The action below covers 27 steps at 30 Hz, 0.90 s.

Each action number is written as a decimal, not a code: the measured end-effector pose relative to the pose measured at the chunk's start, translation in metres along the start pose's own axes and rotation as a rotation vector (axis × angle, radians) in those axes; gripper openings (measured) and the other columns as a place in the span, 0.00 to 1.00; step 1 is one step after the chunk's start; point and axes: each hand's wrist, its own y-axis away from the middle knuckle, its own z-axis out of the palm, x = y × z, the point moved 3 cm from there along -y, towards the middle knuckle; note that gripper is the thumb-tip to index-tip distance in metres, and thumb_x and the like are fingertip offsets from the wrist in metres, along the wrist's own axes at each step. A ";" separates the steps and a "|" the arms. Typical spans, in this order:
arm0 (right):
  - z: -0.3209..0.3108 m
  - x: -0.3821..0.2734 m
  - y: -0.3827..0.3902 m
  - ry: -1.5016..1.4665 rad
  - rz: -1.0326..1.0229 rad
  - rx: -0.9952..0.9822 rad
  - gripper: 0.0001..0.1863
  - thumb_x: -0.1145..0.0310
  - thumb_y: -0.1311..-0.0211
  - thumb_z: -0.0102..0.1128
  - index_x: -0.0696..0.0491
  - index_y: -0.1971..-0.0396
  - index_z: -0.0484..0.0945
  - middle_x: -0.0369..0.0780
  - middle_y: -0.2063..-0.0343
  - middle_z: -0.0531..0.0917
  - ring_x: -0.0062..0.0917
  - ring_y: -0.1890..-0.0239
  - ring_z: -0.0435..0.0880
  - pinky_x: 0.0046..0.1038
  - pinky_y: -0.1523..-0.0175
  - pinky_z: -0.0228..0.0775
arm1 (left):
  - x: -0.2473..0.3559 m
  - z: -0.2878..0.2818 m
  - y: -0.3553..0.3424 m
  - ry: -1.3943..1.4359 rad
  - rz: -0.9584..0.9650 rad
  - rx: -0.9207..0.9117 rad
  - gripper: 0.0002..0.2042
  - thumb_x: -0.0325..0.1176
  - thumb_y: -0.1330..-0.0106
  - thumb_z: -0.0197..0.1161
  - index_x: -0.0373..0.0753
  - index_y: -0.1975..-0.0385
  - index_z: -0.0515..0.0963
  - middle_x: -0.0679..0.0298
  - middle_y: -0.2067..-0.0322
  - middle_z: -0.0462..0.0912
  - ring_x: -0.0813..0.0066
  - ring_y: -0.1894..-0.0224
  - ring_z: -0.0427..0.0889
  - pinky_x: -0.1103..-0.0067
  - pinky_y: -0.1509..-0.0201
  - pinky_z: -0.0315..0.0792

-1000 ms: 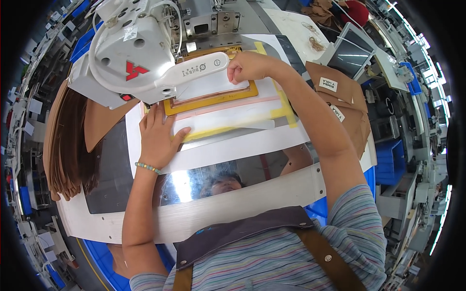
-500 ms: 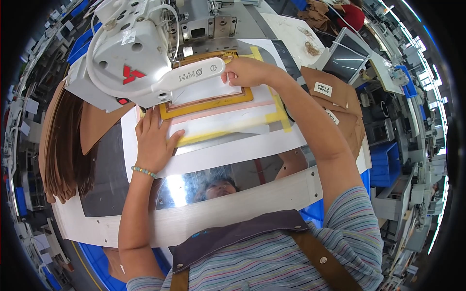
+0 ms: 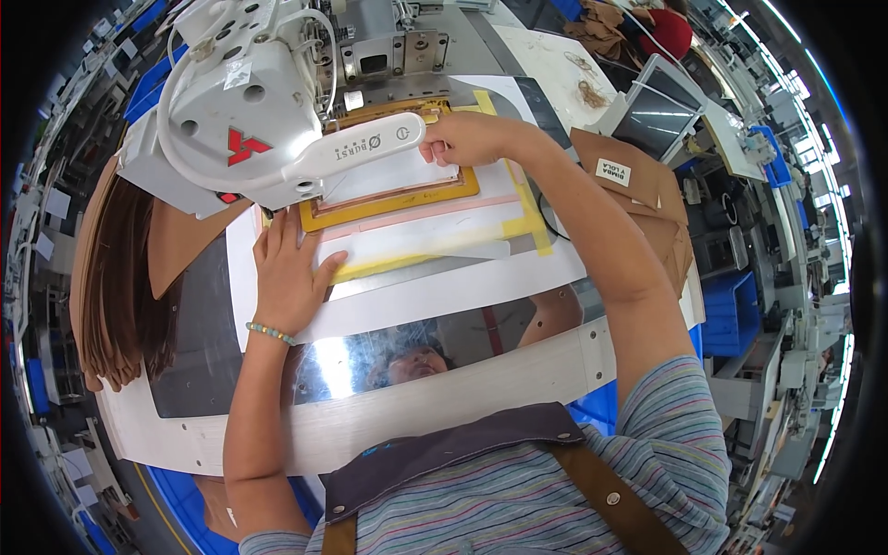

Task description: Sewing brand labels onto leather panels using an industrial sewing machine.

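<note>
The left hand lies palm down on the white sheet, left of the middle of the tabletop, fingers extended, thumb spread away, gripping nothing. Its fingertips reach beside the near left corner of the yellow frame, which lies on the tabletop toward its far edge. The right hand is over the frame's right end, beside the tip of the white bar, its fingers curled inward; whether they pinch anything I cannot tell. Yellow tape runs down the sheet, right of the frame. The machine overhangs the tabletop's far left corner. Brown pieces stand along the left edge; brown panels lie by the right edge.
</note>
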 end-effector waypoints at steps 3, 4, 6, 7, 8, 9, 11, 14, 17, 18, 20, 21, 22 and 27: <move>-0.002 -0.003 0.001 -0.035 0.012 -0.080 0.11 0.74 0.38 0.61 0.51 0.57 0.85 0.35 0.69 0.86 0.29 0.59 0.85 0.33 0.53 0.75 | -0.002 0.002 0.000 0.006 -0.006 0.005 0.34 0.60 0.21 0.53 0.37 0.28 0.75 0.42 0.22 0.63 0.43 0.18 0.55 0.53 0.17 0.46; -0.002 -0.004 0.001 -0.022 0.002 -0.095 0.10 0.75 0.37 0.60 0.52 0.57 0.84 0.35 0.70 0.86 0.27 0.61 0.85 0.32 0.53 0.75 | -0.002 0.002 0.000 0.008 -0.006 0.005 0.34 0.60 0.21 0.53 0.37 0.28 0.75 0.42 0.22 0.63 0.43 0.18 0.55 0.53 0.17 0.46; -0.002 -0.008 0.001 -0.010 -0.009 -0.111 0.10 0.75 0.36 0.60 0.53 0.57 0.84 0.36 0.70 0.86 0.25 0.62 0.85 0.31 0.54 0.74 | -0.002 0.002 0.000 -0.005 -0.007 0.011 0.34 0.60 0.21 0.53 0.37 0.28 0.75 0.42 0.22 0.64 0.43 0.19 0.56 0.53 0.17 0.46; -0.001 -0.010 0.000 0.038 0.003 -0.123 0.09 0.75 0.38 0.61 0.53 0.58 0.84 0.35 0.71 0.86 0.25 0.63 0.85 0.31 0.54 0.74 | -0.003 0.003 0.000 -0.004 -0.008 0.011 0.34 0.60 0.21 0.53 0.37 0.28 0.75 0.42 0.22 0.64 0.43 0.19 0.56 0.53 0.17 0.46; 0.000 -0.012 0.000 0.086 0.016 -0.134 0.09 0.75 0.39 0.62 0.53 0.58 0.84 0.35 0.71 0.86 0.25 0.63 0.85 0.31 0.55 0.74 | -0.003 0.003 0.000 -0.004 -0.006 0.016 0.34 0.60 0.20 0.53 0.37 0.29 0.76 0.42 0.23 0.64 0.43 0.19 0.56 0.53 0.17 0.46; -0.001 -0.013 0.001 0.087 0.015 -0.136 0.09 0.75 0.39 0.62 0.53 0.58 0.84 0.35 0.71 0.86 0.25 0.63 0.85 0.31 0.55 0.74 | -0.003 0.004 0.000 -0.003 -0.003 0.021 0.34 0.60 0.20 0.53 0.37 0.29 0.76 0.42 0.23 0.65 0.43 0.19 0.56 0.53 0.17 0.46; -0.002 -0.015 0.002 0.089 0.047 -0.136 0.09 0.75 0.41 0.64 0.53 0.60 0.84 0.35 0.72 0.86 0.26 0.64 0.85 0.32 0.56 0.74 | -0.002 0.004 0.000 -0.001 -0.004 0.024 0.34 0.60 0.20 0.53 0.36 0.29 0.77 0.42 0.23 0.65 0.43 0.19 0.56 0.53 0.17 0.46; -0.002 -0.014 0.003 0.113 0.027 -0.102 0.06 0.74 0.42 0.65 0.53 0.64 0.84 0.35 0.73 0.85 0.27 0.66 0.84 0.32 0.57 0.73 | 0.000 0.003 -0.002 -0.007 -0.002 0.026 0.34 0.60 0.20 0.53 0.37 0.30 0.77 0.42 0.23 0.65 0.43 0.19 0.57 0.53 0.17 0.46; -0.003 -0.027 0.006 0.177 0.041 -0.131 0.04 0.76 0.42 0.64 0.54 0.67 0.85 0.37 0.72 0.86 0.30 0.61 0.85 0.34 0.55 0.75 | -0.001 0.005 0.000 -0.014 -0.009 0.025 0.33 0.60 0.20 0.52 0.37 0.30 0.77 0.42 0.23 0.65 0.43 0.19 0.57 0.53 0.17 0.46; -0.001 -0.025 0.006 0.178 0.043 -0.131 0.04 0.76 0.42 0.64 0.54 0.67 0.85 0.37 0.72 0.86 0.30 0.61 0.85 0.34 0.55 0.75 | -0.001 0.004 0.000 -0.012 -0.006 0.029 0.33 0.60 0.20 0.52 0.37 0.30 0.77 0.42 0.23 0.65 0.43 0.19 0.57 0.54 0.17 0.46; 0.008 -0.018 0.004 0.258 0.020 -0.157 0.07 0.74 0.39 0.61 0.54 0.66 0.88 0.42 0.70 0.87 0.35 0.55 0.85 0.38 0.48 0.77 | 0.000 0.004 0.000 -0.005 -0.002 0.044 0.33 0.60 0.20 0.52 0.37 0.30 0.77 0.42 0.23 0.65 0.43 0.19 0.57 0.53 0.17 0.46; 0.016 -0.013 0.003 0.254 0.018 -0.160 0.07 0.74 0.39 0.61 0.54 0.66 0.88 0.42 0.70 0.87 0.35 0.55 0.85 0.38 0.48 0.77 | 0.000 0.004 0.000 -0.004 -0.001 0.050 0.33 0.60 0.20 0.52 0.37 0.30 0.77 0.42 0.23 0.65 0.43 0.19 0.57 0.53 0.17 0.46; 0.022 -0.010 0.002 0.468 -0.034 -0.058 0.10 0.73 0.39 0.59 0.55 0.64 0.89 0.43 0.63 0.88 0.38 0.54 0.87 0.40 0.47 0.79 | 0.000 0.005 0.000 -0.004 -0.003 0.045 0.33 0.60 0.20 0.52 0.37 0.30 0.77 0.42 0.23 0.65 0.43 0.19 0.57 0.53 0.17 0.46; 0.016 -0.007 -0.014 0.643 0.042 0.051 0.15 0.69 0.36 0.56 0.59 0.59 0.89 0.49 0.48 0.87 0.45 0.48 0.89 0.44 0.41 0.81 | -0.002 0.002 0.001 -0.027 0.001 0.031 0.32 0.57 0.19 0.51 0.36 0.28 0.74 0.41 0.23 0.64 0.45 0.17 0.54 0.55 0.17 0.45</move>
